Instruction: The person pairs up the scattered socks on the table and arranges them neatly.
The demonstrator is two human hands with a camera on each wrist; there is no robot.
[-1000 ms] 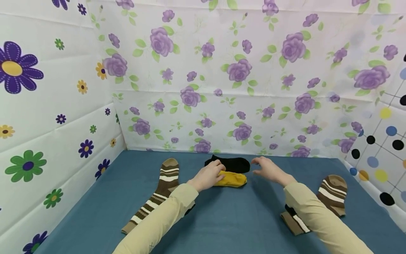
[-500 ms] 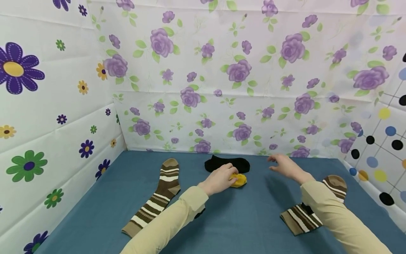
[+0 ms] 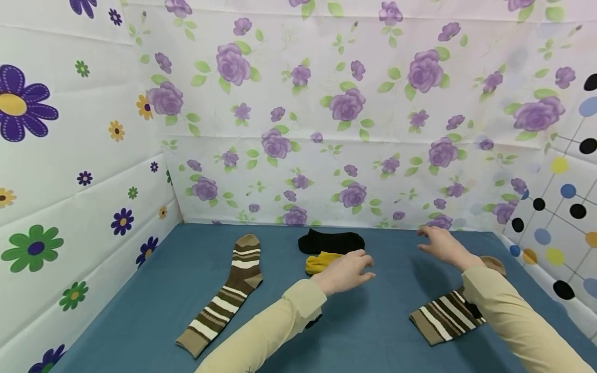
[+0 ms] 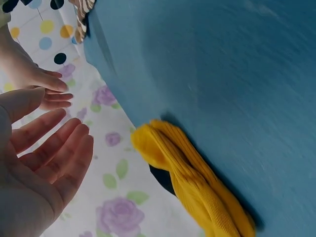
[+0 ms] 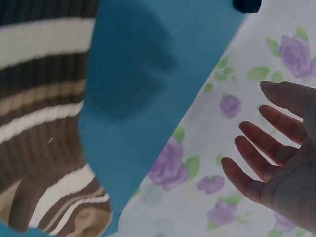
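Note:
My left hand [image 3: 346, 272] hovers over the table with relaxed fingers, just in front of the yellow sock [image 3: 322, 262], and hides that sock's right part in the head view. In the left wrist view the whole palm [image 4: 34, 173] shows bare, apart from the yellow sock [image 4: 192, 182]. Behind the yellow sock lies a black sock [image 3: 331, 242]. To the right, my right hand [image 3: 445, 246] is held above the table, fingers loosely spread and holding nothing. Nearest to it is a brown striped sock [image 3: 448, 316], partly covered by the right sleeve; it also fills the left of the right wrist view.
Another brown striped sock [image 3: 228, 295] lies stretched out on the left of the blue tabletop [image 3: 144, 305]. Walls of white printed sheeting [image 3: 289, 103] enclose the table at the back and both sides.
My left hand has moved right across the yellow sock, whose left part is uncovered now. My right hand has also moved right, away from the black sock. The socks lie where they were.

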